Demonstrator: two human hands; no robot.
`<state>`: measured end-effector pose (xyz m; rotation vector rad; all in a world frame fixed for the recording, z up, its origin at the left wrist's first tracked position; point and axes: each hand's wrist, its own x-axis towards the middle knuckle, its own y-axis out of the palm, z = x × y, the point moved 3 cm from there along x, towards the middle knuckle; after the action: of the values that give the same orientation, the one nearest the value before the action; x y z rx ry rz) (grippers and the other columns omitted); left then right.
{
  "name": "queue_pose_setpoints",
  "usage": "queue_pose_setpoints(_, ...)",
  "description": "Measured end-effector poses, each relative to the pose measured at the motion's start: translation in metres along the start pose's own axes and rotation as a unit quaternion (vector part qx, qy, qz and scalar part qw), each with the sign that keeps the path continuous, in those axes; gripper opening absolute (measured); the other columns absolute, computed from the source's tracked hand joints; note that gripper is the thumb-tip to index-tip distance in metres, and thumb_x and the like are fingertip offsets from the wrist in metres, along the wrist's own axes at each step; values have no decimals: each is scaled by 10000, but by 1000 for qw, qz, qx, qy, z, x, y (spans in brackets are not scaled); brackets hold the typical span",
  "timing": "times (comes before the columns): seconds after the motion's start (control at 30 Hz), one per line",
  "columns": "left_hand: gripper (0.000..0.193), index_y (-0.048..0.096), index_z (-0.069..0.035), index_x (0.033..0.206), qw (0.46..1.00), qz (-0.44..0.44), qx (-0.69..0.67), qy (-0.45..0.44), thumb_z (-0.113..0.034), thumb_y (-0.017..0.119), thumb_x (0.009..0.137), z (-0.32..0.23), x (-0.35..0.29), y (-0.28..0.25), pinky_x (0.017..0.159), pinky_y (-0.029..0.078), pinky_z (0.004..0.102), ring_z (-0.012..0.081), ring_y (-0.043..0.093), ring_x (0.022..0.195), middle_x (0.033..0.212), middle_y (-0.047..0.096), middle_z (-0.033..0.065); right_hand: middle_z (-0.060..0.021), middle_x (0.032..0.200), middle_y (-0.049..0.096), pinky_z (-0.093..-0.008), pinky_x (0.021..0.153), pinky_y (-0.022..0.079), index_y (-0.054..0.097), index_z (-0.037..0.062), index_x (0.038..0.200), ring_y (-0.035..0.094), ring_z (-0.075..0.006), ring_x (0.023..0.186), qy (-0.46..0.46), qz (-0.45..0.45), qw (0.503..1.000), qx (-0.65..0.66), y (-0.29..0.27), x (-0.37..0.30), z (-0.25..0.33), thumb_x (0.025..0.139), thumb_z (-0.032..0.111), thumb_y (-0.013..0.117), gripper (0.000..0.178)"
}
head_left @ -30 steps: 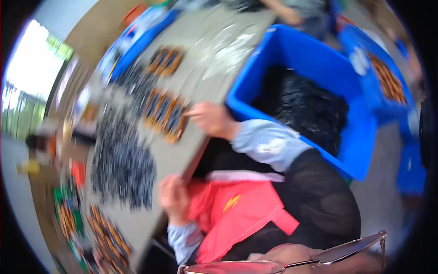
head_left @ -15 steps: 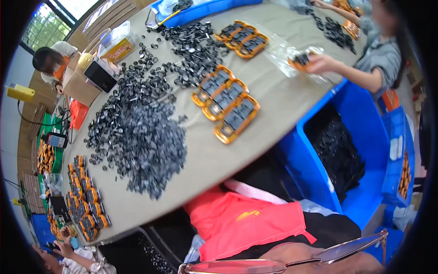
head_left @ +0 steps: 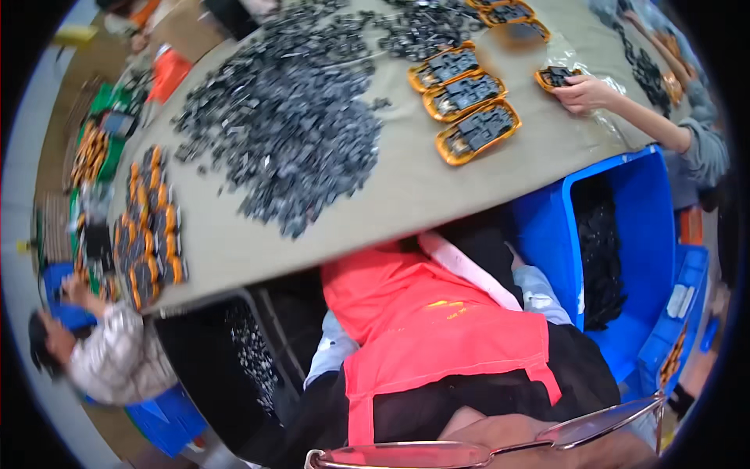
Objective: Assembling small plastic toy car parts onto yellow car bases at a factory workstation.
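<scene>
Neither of my hands can be made out. Pale blue cloth (head_left: 541,295) shows beside my red apron (head_left: 445,336), with a sliver of skin at its end by the table edge. Across the table from my lap lies a heap of small dark grey and black plastic parts (head_left: 301,148). To its right, orange casings (head_left: 478,133) filled with black parts stand in a short row. Beyond them, a co-worker's hand (head_left: 582,94) at the right holds another orange-and-black casing (head_left: 556,76) over clear plastic film.
A blue bin (head_left: 570,234) with black pieces stands right of my lap; a black tub (head_left: 207,332) with small bits is at the left. Several orange-and-black assemblies (head_left: 148,227) line the table's left end. Another person (head_left: 117,352) sits at the lower left.
My view has shifted, so the table's contents appear higher and more of my apron shows. The co-worker at the right still holds a casing.
</scene>
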<state>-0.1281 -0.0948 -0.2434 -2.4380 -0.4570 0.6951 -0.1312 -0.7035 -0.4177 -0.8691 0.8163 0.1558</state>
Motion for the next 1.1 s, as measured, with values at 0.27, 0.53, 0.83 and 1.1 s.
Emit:
queue_pose_setpoints(0.27, 84, 661, 20, 913, 995, 3, -100, 29, -56, 624, 909, -21, -53, -10, 722, 507, 416, 309, 624, 784, 875, 662, 156, -80, 917, 713, -248, 755, 518, 697, 7, 1138, 645, -105, 834, -248, -377, 828, 334, -171, -158, 218, 1006, 96, 584, 195)
queue_pose_setpoints(0.53, 90, 664, 23, 920, 952, 56, -294, 66, -54, 621, 900, -82, -65, -18, 738, 515, 431, 338, 641, 804, 904, 672, 172, -97, 1258, 633, -445, 1060, 420, 686, 96, 1192, 549, -331, 1243, -535, -459, 709, -28, -252, -219, 364, 871, 29, 664, 329)
queue_pose_setpoints(0.83, 61, 684, -13, 943, 916, -165, 209, 299, -42, 644, 907, -251, -102, -151, 710, 524, 436, 368, 652, 800, 882, 646, 174, -76, 1222, 646, -507, 1043, 404, 706, 99, 1103, 553, -321, 1225, -568, -413, 688, -183, -253, -222, 380, 817, 89, 723, 286)
queue_pose_setpoints(1.1, 253, 712, -30, 1043, 888, 310, 219, 261, -232, 715, 891, -203, -78, 23, 828, 529, 438, 370, 655, 975, 1018, 665, 190, -89, 896, 631, -386, 758, 523, 666, 49, 809, 615, -314, 899, -592, -258, 761, -70, -167, -251, 365, 733, 72, 775, 135)
